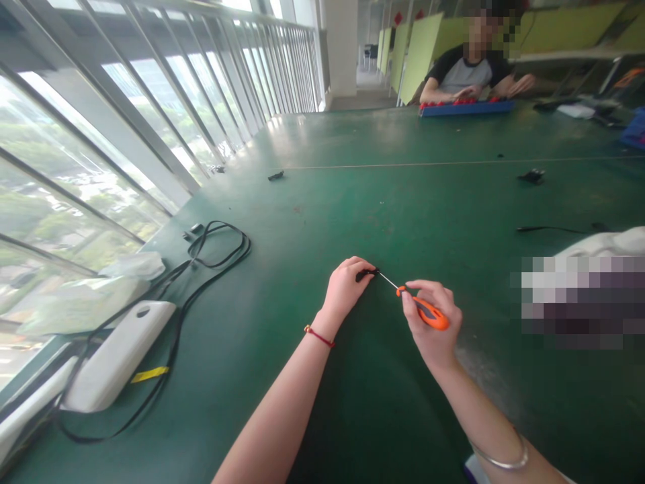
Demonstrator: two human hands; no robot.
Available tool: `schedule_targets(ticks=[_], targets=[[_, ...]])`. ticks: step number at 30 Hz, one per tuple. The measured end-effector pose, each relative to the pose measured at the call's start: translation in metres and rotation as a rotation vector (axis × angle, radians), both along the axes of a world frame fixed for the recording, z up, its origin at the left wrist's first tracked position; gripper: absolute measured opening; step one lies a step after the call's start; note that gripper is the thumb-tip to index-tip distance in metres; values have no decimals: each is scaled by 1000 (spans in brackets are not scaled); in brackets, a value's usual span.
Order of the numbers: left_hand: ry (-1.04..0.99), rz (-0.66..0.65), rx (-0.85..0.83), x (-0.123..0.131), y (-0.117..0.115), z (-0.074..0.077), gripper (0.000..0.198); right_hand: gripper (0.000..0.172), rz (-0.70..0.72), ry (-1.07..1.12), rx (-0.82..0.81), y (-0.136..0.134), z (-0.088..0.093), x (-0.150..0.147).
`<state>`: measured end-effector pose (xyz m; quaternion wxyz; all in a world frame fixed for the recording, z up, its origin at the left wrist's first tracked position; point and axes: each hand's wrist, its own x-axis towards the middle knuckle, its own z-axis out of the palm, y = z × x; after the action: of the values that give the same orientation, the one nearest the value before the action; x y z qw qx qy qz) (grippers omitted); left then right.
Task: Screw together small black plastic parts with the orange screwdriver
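Observation:
My left hand [347,286] is closed on a small black part [363,273] near the middle of the green table. What kind of part it is cannot be made out. In my right hand [436,316] is a screwdriver [431,314] with an orange and grey handle, held by the fingers and thumb. Its thin metal shaft points up and left, and the tip meets or nearly meets the end of the black part.
Along the left edge of the green table [242,376] lie a black cable [216,269], a white device [121,356] and plastic bags [85,302]. Small black pieces [532,176] lie farther back. Across the table sits a person [471,74] behind a blue tray [466,109].

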<state>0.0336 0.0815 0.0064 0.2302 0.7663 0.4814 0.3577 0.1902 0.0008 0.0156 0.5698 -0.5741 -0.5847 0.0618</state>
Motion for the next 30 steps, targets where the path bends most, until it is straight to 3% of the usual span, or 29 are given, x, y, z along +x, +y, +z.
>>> schedule_targets(ticks=[2,7,11,13,16,18,23,28,30], targets=[[3,-1,0,0,0,0,14,11,10,0,17,0,0,0],[-4,-1,6,0,0,0,13,46,73,75,85,1,-2,1],[2,-1,6,0,0,-1,13,16,48,9,10,-1,-1,1],[0,-2,8,-1,1,-1,13,12,38,15,17,-1,0,0],[0,-2,12,-1,1,-2,13,39,60,81,80,0,-1,0],[-1,-3,12,-1,1,-1,13,44,62,87,82,1,0,0],[1,-1,6,-1,0,0,13,10,17,7,-11,-1,2,-2],[1,1,5,-1,0,0,13,48,70,77,71,0,-1,-1],[7,-2,8,-1,1,0,13,46,61,62,54,0,-1,-1]])
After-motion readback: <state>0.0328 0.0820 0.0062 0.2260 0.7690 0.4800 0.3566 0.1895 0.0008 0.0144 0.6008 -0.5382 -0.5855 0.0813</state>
